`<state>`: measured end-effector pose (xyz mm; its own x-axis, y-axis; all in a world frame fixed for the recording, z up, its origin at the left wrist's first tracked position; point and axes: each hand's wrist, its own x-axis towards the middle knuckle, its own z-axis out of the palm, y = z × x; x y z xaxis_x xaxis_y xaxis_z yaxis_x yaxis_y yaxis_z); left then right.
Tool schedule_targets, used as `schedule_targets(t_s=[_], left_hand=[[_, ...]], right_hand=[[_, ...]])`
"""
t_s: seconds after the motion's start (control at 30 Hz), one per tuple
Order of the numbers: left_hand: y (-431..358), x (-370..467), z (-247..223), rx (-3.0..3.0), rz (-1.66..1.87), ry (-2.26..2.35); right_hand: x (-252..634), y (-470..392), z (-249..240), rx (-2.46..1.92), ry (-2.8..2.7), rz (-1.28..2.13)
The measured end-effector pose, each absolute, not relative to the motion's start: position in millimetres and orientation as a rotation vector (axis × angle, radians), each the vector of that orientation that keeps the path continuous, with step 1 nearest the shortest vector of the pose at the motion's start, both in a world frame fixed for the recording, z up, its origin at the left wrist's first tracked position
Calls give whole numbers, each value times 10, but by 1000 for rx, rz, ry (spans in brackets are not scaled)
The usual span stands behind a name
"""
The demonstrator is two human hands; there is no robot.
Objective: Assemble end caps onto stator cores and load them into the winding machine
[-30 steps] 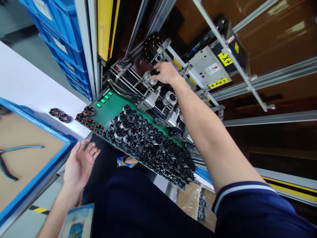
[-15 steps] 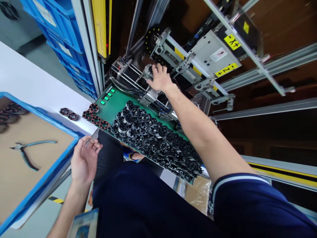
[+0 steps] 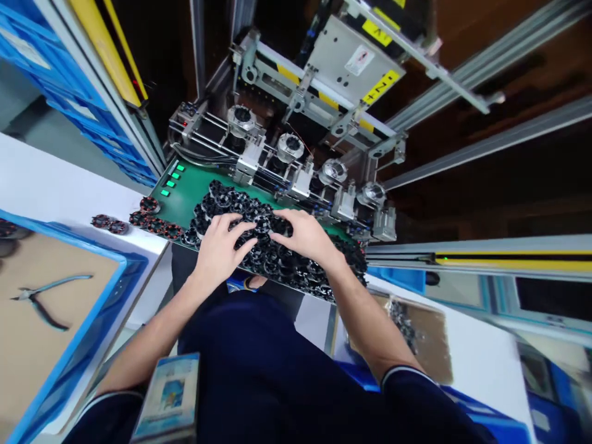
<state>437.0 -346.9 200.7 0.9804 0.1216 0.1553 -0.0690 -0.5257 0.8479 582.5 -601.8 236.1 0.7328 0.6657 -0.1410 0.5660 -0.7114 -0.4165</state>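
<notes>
A dense heap of black ring-shaped motor stators (image 3: 277, 262) lies on a green work surface (image 3: 178, 200). My left hand (image 3: 222, 245) reaches over the left half of the heap, its fingers spread and curved down. Facing it, my right hand (image 3: 305, 235) rests over the middle of the heap with thumb and fingers apart. Both hands seem to touch the upper stators, and I see nothing gripped in either. Several stators with copper-coloured windings (image 3: 155, 225) sit at the surface's left end, and a few more wound stators (image 3: 110, 224) stand on the white table.
Behind the heap, a winding machine has several round metal fixtures (image 3: 290, 147) in a row. Above them hangs a bracket bar (image 3: 305, 86). To the left, cutting pliers (image 3: 41, 299) lie in a blue-rimmed tray (image 3: 106, 302). Blue crates (image 3: 78, 114) are stacked beyond the frame post.
My right hand has come back from the machine's left fixture to the heap. My left hand has moved right onto the stators; the thin metal piece it held no longer shows. The view has shifted.
</notes>
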Motion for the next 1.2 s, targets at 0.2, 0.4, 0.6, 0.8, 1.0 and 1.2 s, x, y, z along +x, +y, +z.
schedule_targets(t_s=[0.2,0.4,0.6,0.8,1.0,1.2], left_hand=[[-3720,4885,1892,2411,111,-146],[-3692,4894,2071,2370,222,-68],[-3862,5419,2534,2071,405,-36],[-4301,6604,2468,2203,460,-267],[-4450,7040,2004,2277,287,-197],[-4428,6865,2117,2245,226,-128]], right_hand=[[5730,-6005,2087,-2576,-823,372],[5713,-6215,2335,-2415,-751,176],[6178,-7222,2755,-2299,-477,-323],[6810,-7804,2469,-2357,-254,-525],[6984,-7843,2039,-2417,-228,-326],[6912,-7830,2102,-2180,-133,-166]])
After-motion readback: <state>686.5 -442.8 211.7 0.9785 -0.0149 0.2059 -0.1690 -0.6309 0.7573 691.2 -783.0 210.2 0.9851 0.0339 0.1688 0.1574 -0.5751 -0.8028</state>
